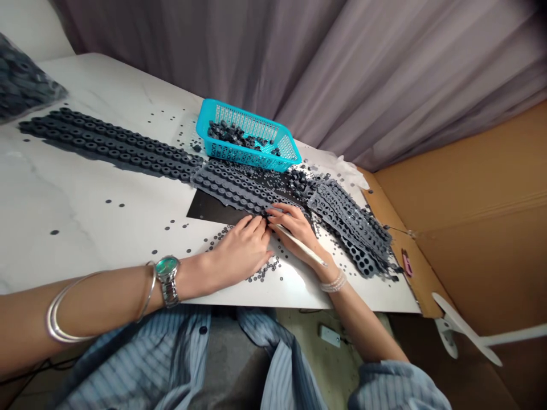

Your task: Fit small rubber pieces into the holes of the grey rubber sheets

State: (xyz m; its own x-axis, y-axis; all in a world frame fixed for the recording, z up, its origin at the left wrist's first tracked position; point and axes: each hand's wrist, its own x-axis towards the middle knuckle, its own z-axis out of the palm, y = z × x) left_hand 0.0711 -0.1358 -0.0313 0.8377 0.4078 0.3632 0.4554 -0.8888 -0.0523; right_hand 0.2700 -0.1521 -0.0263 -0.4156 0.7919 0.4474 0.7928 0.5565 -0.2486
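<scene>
Grey strip (231, 185) is covered at four o'clock by the right hand (298, 229), white tool (304, 247) firmly gripped; left hand (241, 249) is laid palm-down at six, fingers loosely extended; watch dial (167, 265) unreadable.

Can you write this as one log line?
left hand: at grey studded rubbery strip | right hand: holds slim white pen-like tool | beyond strip: turquoise rectangular plastic basket

Camera, one, head-worn: set above and behind my left hand (245, 250) and right hand (299, 232), facing forward and down; near enough for my forearms (111, 302) before the grip, tabletop (106, 239) around, curtain (342, 74) beyond.
</scene>
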